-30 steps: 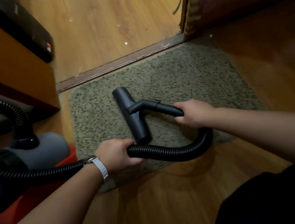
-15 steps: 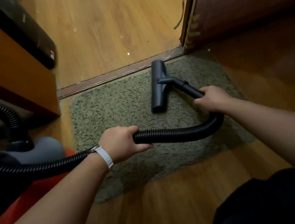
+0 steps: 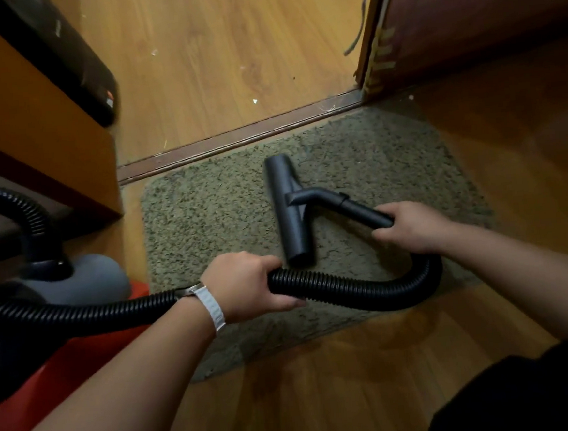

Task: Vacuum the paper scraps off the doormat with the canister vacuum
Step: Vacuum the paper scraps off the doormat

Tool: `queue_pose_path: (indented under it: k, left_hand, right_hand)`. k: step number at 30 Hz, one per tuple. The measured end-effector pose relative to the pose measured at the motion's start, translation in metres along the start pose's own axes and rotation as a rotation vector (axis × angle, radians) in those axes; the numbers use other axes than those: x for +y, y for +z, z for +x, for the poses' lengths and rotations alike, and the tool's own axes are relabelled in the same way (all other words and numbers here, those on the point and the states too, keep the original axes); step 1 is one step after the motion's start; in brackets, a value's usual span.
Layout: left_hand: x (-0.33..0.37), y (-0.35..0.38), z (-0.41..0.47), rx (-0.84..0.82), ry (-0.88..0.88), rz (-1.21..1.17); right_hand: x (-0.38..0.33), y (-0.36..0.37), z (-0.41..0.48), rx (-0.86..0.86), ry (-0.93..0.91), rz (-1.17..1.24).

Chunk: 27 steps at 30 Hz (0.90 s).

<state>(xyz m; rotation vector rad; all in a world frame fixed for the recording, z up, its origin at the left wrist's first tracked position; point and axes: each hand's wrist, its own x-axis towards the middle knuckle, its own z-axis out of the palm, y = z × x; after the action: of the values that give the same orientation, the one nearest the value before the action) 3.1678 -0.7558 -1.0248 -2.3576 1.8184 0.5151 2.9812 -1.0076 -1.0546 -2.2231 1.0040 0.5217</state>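
A grey-green shaggy doormat (image 3: pixel 214 214) lies on the wooden floor in front of a door threshold. The black floor nozzle (image 3: pixel 287 211) rests flat on the middle of the mat. My right hand (image 3: pixel 412 227) grips the rigid black wand just behind the nozzle. My left hand (image 3: pixel 247 286) is closed around the ribbed black hose (image 3: pixel 349 290), which loops below the nozzle and runs left to the grey and red canister vacuum (image 3: pixel 77 286). I can make out no paper scraps on the mat.
A metal threshold strip (image 3: pixel 236 141) borders the mat's far edge. Small white scraps (image 3: pixel 255 101) lie on the floor beyond it. An orange cabinet (image 3: pixel 31 133) stands at the left, a dark door (image 3: pixel 464 14) at the upper right.
The nozzle has been pulled back from the mat's far edge near the threshold toward the middle of the mat. Both hands have kept their grips.
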Motion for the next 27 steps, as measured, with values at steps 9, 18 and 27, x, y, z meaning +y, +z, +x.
queue_pose_path:
  k: [9,18,27]
  left_hand:
    - [-0.019,0.032,-0.053,-0.101,-0.15,0.021]
    - [-0.005,0.037,-0.05,-0.213,-0.057,0.108]
    - [-0.033,-0.025,-0.082,-0.014,0.145,0.148]
  right_hand:
    - [-0.043,0.057,0.012,-0.06,-0.16,-0.128]
    - [-0.025,0.052,0.009,-0.128,-0.226,-0.307]
    - [-0.092,-0.024,-0.03,-0.062,-0.617,-0.642]
